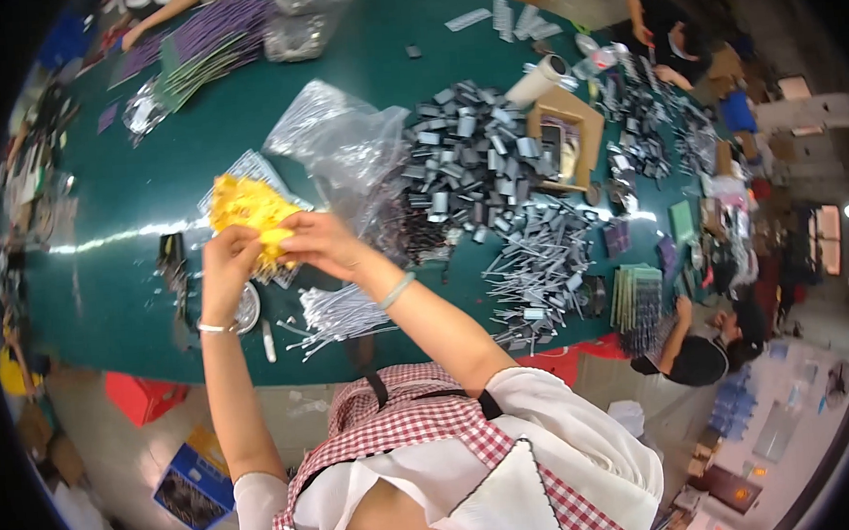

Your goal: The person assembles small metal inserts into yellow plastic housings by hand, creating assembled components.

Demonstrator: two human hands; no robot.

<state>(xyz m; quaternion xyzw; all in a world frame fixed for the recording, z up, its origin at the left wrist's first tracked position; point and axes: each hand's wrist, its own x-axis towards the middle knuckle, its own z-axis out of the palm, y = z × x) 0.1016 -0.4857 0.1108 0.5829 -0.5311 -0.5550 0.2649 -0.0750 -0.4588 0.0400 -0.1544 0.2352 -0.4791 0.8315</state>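
Above the green table, my left hand (229, 260) is closed, fingertips pinched at the near edge of a heap of small yellow pieces (246, 199). What sits in that pinch is too small to make out. Close beside it my right hand (322, 243) comes in from the right, its thumb and fingers closed on a small yellow piece (275, 237). The heap rests on a printed sheet (258, 165). Just nearer to me are a round shallow dish (246, 308), a white stick-like tool (268, 342) and a bundle of thin grey-white stems (343, 312).
Clear plastic bags (346, 140) lie beyond my hands. To the right spread a large pile of grey-black clips (466, 148), loose grey stalks (540, 269) and a cardboard box (579, 142). Dark pliers-like tools (173, 269) lie at left. Other people work around the table (130, 333).
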